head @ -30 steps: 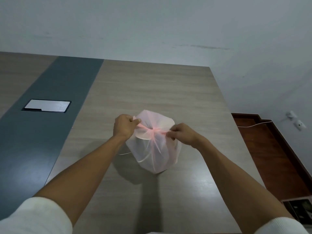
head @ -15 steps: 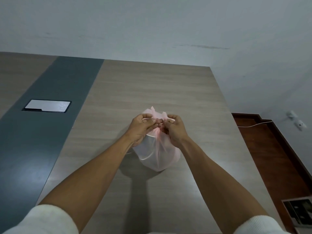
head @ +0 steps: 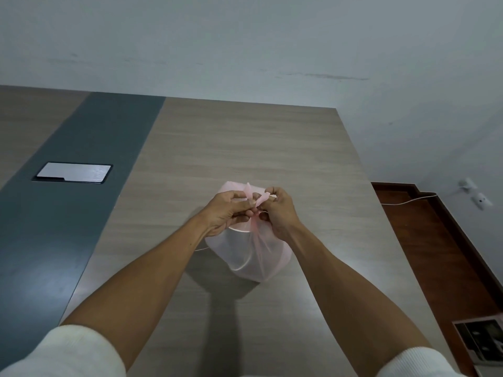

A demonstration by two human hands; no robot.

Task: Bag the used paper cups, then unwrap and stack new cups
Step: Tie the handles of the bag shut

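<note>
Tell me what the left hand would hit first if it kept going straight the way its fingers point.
The left hand points right, toward the right hand. Its fingers would first meet the twisted neck of the translucent pink plastic bag, then the right hand's fingers, though depth is unclear.

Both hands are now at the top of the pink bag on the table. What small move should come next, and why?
Probably pull the two ends apart to tighten the knot. The left hand and right hand each pinch a twisted end of the pink bag just above its gathered neck, close together, so the tie looks unfinished. The bag stands on the table.
</note>
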